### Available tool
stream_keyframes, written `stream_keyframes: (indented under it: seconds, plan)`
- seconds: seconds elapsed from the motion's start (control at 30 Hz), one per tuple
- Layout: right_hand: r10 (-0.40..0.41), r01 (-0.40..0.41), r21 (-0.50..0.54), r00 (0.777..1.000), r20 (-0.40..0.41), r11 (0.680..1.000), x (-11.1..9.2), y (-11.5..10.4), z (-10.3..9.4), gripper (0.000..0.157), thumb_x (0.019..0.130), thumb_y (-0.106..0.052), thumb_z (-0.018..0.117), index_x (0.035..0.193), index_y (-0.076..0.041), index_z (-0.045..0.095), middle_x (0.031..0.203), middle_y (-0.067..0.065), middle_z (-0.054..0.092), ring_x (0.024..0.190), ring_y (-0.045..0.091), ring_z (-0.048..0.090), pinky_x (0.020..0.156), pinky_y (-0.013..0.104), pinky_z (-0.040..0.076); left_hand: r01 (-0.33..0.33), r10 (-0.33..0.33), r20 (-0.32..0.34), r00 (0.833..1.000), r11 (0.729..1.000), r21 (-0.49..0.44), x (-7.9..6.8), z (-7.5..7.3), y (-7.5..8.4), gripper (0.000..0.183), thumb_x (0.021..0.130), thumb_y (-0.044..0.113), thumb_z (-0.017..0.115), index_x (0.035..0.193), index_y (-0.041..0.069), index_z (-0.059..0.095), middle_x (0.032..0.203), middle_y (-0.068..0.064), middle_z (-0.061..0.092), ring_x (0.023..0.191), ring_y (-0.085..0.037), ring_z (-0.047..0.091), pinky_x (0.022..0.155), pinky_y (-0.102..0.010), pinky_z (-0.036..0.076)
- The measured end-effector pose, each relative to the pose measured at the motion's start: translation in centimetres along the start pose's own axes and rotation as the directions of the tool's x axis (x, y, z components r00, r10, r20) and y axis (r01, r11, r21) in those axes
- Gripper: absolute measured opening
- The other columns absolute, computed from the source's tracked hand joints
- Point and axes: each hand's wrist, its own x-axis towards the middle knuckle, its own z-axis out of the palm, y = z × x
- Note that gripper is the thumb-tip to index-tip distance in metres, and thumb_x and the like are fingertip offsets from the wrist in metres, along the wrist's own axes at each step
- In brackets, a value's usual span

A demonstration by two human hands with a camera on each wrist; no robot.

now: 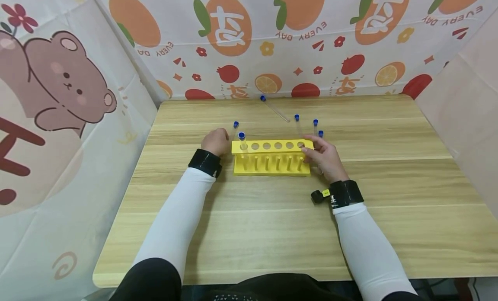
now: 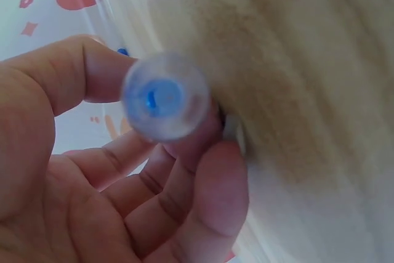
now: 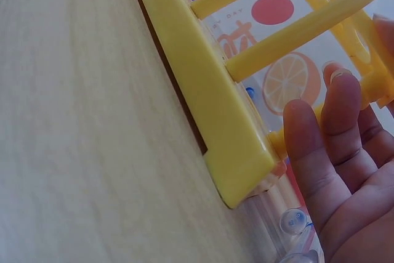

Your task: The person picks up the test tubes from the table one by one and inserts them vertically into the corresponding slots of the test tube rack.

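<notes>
A yellow test tube rack (image 1: 272, 171) stands on the table, with one blue-capped tube (image 1: 242, 138) upright in its leftmost hole. At the rack's left end, my left hand (image 1: 215, 142) pinches another blue-capped test tube (image 2: 166, 97) between thumb and fingers. That tube's round clear bottom faces the left wrist camera, and its cap shows through the glass. My right hand (image 1: 326, 157) grips the rack's right end, thumb and fingers around the top plate and end post (image 3: 277, 143).
Behind the rack a capped tube (image 1: 276, 110) lies slanted at the table's back edge. More blue-capped tubes (image 1: 297, 118) lie behind the rack's right end, near the right hand. A printed cloth (image 1: 175, 76) hangs along the back and sides of the wooden table (image 1: 264, 232).
</notes>
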Motion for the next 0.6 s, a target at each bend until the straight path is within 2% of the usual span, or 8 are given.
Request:
stream_keyframes:
  seconds: [0.17, 0.4, 0.6]
  plan:
    - [0.003, -0.003, -0.002, 1.0, 0.002, 1.0, -0.04, -0.06, 0.01, 0.059, 0.089, -0.028, 0.074, 0.139, -0.006, 0.051, 0.116, 0.014, 0.059, 0.09, 0.016, 0.062, 0.074, 0.027, 0.058, 0.001, -0.001, -0.003, 1.0, 1.0, -0.026, -0.15, -0.1, -0.19, 0.016, 0.091, 0.02, 0.059, 0.095, 0.005, 0.064, 0.082, -0.011, 0.062, 0.067, -0.025, 0.057, 0.056, -0.033, 0.043]
    - [0.009, -0.009, -0.017, 1.0, -0.004, 1.0, -0.02, 0.05, 0.05, 0.057, 0.09, -0.027, 0.073, 0.139, -0.008, 0.052, 0.117, 0.014, 0.058, 0.091, 0.016, 0.061, 0.075, 0.029, 0.058, 0.009, -0.01, -0.011, 1.0, 0.995, -0.095, -0.66, -0.37, -0.09, 0.018, 0.094, 0.022, 0.058, 0.097, 0.005, 0.062, 0.085, -0.012, 0.061, 0.069, -0.026, 0.057, 0.054, -0.032, 0.045]
    - [0.016, -0.016, -0.011, 1.0, -0.004, 1.0, 0.01, 0.06, -0.04, 0.052, 0.089, -0.027, 0.074, 0.137, -0.013, 0.056, 0.119, 0.014, 0.059, 0.091, 0.016, 0.061, 0.076, 0.03, 0.058, 0.011, -0.011, 0.001, 1.0, 0.982, -0.19, -0.98, -0.82, 0.04, 0.017, 0.095, 0.021, 0.061, 0.101, 0.005, 0.059, 0.086, -0.013, 0.059, 0.062, -0.023, 0.057, 0.046, -0.03, 0.047]
